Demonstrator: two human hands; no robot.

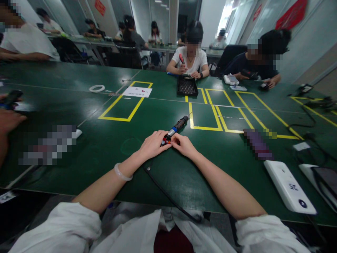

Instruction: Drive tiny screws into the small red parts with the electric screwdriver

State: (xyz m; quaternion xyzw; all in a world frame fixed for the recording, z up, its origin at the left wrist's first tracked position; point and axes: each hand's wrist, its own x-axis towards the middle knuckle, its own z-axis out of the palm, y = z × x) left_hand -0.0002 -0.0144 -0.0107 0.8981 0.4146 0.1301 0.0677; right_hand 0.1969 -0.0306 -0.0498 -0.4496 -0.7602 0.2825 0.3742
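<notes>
A slim black device with a blue and silver band (177,128) lies slanted on the green table, its tip pointing away to the right. My left hand (156,143) is wrapped round its near end, fingers closed over it. Beside it, my right hand (183,144) has thumb and fingers pinched together at small red and orange parts (166,142) of the near end. The fingers partly hide these parts. A black cable (168,196) runs from below my hands to the table's front edge.
A white power bank (290,187) and a dark phone (256,144) lie at the right. Yellow tape outlines (206,129) mark the table. A black tray (187,86) stands before a person opposite. A paper sheet (138,92) and tape roll (97,88) are farther left.
</notes>
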